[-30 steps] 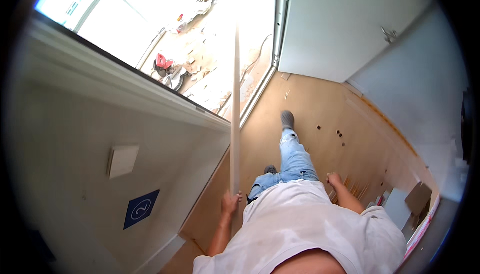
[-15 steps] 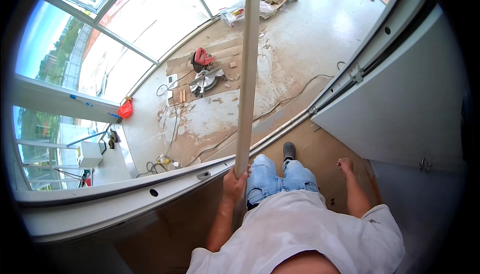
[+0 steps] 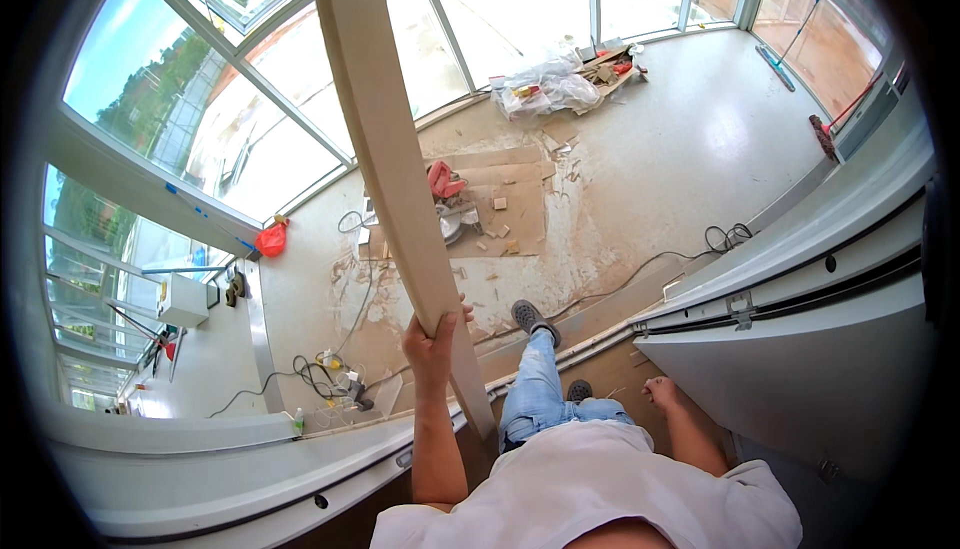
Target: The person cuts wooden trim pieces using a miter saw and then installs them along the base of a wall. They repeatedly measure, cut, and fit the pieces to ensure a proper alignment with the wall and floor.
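My left hand [image 3: 432,347] is wrapped round a long beige board [image 3: 388,149], thumb on its face and fingertips showing past its right edge. The board stands steeply, leaning left toward its top, and its upper end runs out of view. Its lower part passes down beside my left leg. Loosely curled, my right hand [image 3: 660,392] hangs to the right of my legs near a grey door panel [image 3: 790,359], with nothing seen in it. One grey clog [image 3: 532,317] is forward over the door threshold [image 3: 595,351]; the other foot is behind it.
Partly hidden behind the board, a red mitre saw [image 3: 445,181] sits on cardboard among wood offcuts [image 3: 500,204]. Cables and plugs [image 3: 335,379] lie beyond the threshold at left. Plastic bags and scraps [image 3: 560,84] are heaped by the windows. A broom [image 3: 775,67] is at far right.
My left foot has stepped forward over the threshold. The board has swung left at its top and moved ahead with my left hand. My right hand has come lower and closer to my legs.
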### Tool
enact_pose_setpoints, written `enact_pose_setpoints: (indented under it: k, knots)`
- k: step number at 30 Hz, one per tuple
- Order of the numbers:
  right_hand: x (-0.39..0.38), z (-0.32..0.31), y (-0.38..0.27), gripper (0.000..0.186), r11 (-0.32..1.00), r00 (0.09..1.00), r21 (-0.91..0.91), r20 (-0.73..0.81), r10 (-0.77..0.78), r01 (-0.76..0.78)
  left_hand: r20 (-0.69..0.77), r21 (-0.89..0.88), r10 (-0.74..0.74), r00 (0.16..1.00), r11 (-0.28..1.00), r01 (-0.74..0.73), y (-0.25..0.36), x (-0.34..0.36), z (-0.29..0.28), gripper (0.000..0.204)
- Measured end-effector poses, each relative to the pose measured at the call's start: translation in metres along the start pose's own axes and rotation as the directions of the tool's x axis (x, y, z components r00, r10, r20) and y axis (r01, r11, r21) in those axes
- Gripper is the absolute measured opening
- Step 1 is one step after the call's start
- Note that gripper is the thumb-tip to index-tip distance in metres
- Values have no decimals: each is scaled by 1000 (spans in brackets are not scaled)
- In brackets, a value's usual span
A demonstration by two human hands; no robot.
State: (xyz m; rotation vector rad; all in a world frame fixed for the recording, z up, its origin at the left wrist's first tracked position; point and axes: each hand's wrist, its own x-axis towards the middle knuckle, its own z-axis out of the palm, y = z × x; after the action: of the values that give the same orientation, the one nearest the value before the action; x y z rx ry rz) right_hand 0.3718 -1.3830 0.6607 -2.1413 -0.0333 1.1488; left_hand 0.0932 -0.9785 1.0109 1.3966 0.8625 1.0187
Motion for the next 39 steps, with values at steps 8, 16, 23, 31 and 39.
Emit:
enact_pose_setpoints:
  k: [8, 16, 23, 31, 39]
  knots:
    - [83, 53, -3, 17, 974, 996, -226, 80, 29, -10, -123, 130, 182, 976, 977, -166, 2, 156, -43, 21]
    - [216, 61, -169, 12, 970, 995, 229, -41, 92, -80, -128, 214, 188, 974, 964, -159, 1, 299, -75, 18]
    - [263, 117, -324, 22, 984, 996, -169, 84, -37, 51, -244, 605, 239, 940, 795, -45, 24, 395, -103, 30]
    - [353, 215, -441, 22, 995, 987, -84, 145, 66, -54, -167, 518, 23, 986, 853, 68, -37, 465, -155, 25]
    - [286, 283, -624, 24, 951, 967, 252, 131, -218, 181, 58, 728, 39, 998, 682, -69, -129, 514, -246, 22]
